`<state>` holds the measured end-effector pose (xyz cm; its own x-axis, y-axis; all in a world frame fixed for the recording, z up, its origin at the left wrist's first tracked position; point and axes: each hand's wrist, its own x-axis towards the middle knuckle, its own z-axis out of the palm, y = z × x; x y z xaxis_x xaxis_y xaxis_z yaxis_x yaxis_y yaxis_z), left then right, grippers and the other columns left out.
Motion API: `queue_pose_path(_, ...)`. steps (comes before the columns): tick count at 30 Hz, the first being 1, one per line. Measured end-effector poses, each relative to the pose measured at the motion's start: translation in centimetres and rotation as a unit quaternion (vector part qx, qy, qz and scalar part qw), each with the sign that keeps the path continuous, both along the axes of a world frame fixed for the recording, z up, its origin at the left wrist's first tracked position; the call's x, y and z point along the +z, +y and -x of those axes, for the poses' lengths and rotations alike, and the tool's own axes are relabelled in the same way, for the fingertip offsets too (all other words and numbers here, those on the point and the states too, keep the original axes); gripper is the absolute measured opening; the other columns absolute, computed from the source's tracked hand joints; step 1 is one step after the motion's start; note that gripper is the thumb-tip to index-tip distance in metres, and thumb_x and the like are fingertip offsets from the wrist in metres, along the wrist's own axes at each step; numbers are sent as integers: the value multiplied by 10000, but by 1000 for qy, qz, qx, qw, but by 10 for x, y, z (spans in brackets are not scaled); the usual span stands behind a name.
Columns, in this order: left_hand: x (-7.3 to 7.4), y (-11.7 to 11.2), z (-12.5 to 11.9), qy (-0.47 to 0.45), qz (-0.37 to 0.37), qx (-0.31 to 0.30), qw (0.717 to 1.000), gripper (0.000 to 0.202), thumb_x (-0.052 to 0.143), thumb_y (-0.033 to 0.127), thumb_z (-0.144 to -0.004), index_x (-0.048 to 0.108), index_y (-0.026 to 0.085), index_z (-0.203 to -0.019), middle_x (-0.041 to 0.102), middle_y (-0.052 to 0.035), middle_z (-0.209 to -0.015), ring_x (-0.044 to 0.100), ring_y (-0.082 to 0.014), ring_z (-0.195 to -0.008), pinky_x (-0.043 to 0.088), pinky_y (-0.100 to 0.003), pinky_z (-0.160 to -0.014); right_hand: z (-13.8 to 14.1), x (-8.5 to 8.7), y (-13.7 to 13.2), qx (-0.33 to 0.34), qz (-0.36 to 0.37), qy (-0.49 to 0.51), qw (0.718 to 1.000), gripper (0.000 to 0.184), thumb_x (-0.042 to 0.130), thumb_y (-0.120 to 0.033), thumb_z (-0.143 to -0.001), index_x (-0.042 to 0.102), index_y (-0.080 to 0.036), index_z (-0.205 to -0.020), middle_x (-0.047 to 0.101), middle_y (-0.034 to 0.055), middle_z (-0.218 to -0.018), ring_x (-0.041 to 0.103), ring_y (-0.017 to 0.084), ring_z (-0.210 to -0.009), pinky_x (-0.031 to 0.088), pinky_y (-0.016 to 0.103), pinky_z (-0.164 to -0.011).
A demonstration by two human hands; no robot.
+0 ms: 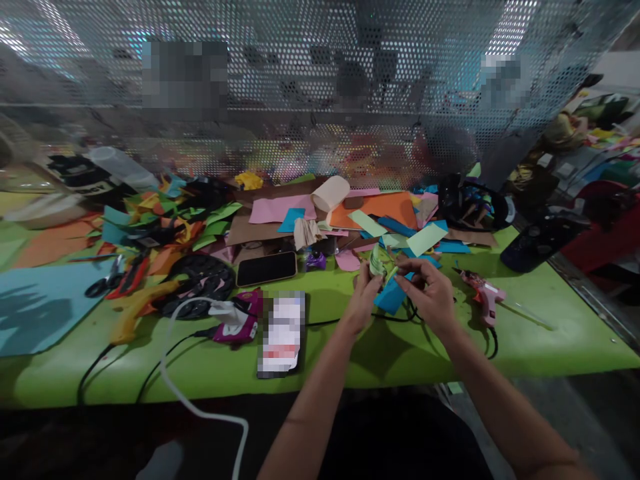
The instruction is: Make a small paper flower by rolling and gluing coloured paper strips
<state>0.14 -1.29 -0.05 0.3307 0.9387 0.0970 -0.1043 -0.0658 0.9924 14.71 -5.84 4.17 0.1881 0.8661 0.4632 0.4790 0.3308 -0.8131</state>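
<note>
In the middle of the head view, my left hand [364, 297] is closed around a pale green curled paper piece [377, 260] with layered folds. My right hand [429, 291] is beside it, thumb and fingers pinching a thin light green paper strip [392, 274]. The two paper pieces come close together; whether they touch I cannot make out. Below and between the hands lies a blue paper sheet [393, 298]. Further right, a pink glue gun [485, 295] rests on the green table, with a clear glue stick [530, 313] sticking out behind.
Left of my hands lie a phone with a lit screen [281, 333], a dark phone [267, 269], a purple power socket [239, 320], a yellow glue gun [140, 307] and scissors [107, 277]. Paper scraps [285, 210] cover the back. A dark bottle [543, 240] stands tilted at right.
</note>
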Motion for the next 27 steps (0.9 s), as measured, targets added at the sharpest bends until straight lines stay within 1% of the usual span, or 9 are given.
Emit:
queue_pose_path(1,-1,1,0,-24,19,5,1000,384,487,439,-918,514,221,-1233,610,-61,-1064,553,-206,-985,439,-355,-956,0,-2,1,0,11,-1,1000,189,669,-318,-856,639,-205,-1005,683,29,-890,534,129,-615,461,262,-581)
queue_pose_path(3,0,1,-1,-69,44,16,997,454,523,474,-905,505,231,-1288,610,-76,-1181,550,-221,-1122,409,-358,-1035,1,-8,4,8,40,-14,999,228,685,-345,-837,619,-202,-1001,677,39,-922,539,131,-619,459,270,-582)
queue_pose_path(6,9,-2,0,-98,61,27,993,527,601,496,-876,506,249,-1332,574,-65,-1346,472,-233,-1322,334,-345,-1139,4,-16,9,25,81,-24,996,333,703,-395,-813,580,-207,-1059,670,66,-1020,611,169,-706,488,299,-621)
queue_pose_path(9,22,-6,1,-92,61,25,994,534,632,495,-869,528,260,-1337,610,-49,-1339,481,-236,-1341,342,-330,-1148,8,-21,12,10,101,-25,995,433,710,-413,-796,532,-212,-1136,653,88,-1110,648,200,-766,506,325,-649)
queue_pose_path(11,26,-8,1,-93,51,17,994,532,633,499,-870,535,274,-1341,627,-42,-1328,503,-230,-1328,348,-331,-1151,11,-22,12,1,104,-41,994,408,705,-388,-795,533,-211,-1119,661,82,-1087,647,199,-750,498,328,-655)
queue_pose_path(15,21,-7,1,-73,44,9,996,539,640,503,-862,555,278,-1344,592,-44,-1390,484,-237,-1354,326,-358,-1175,13,-24,11,22,91,-83,992,247,644,-316,-841,584,-207,-1055,680,45,-952,609,178,-689,463,306,-646)
queue_pose_path(19,10,-5,3,-39,36,0,999,506,626,487,-870,597,260,-1321,572,-52,-1415,443,-254,-1382,274,-384,-1202,11,-27,11,13,58,-77,995,216,621,-300,-861,596,-199,-1050,662,35,-877,596,179,-698,465,290,-646)
queue_pose_path(23,8,-4,4,-15,36,12,999,428,592,434,-891,641,268,-1282,560,-38,-1436,366,-254,-1434,206,-395,-1224,7,-30,11,-20,32,-102,994,190,625,-279,-856,592,-195,-1023,666,58,-909,615,196,-741,485,297,-672)
queue_pose_path(27,10,-5,1,-23,39,3,999,401,593,396,-870,667,272,-1244,600,-37,-1395,449,-257,-1373,277,-395,-1185,4,-34,11,-33,16,-142,989,220,601,-235,-855,583,-189,-1069,679,87,-944,629,211,-748,498,312,-669)
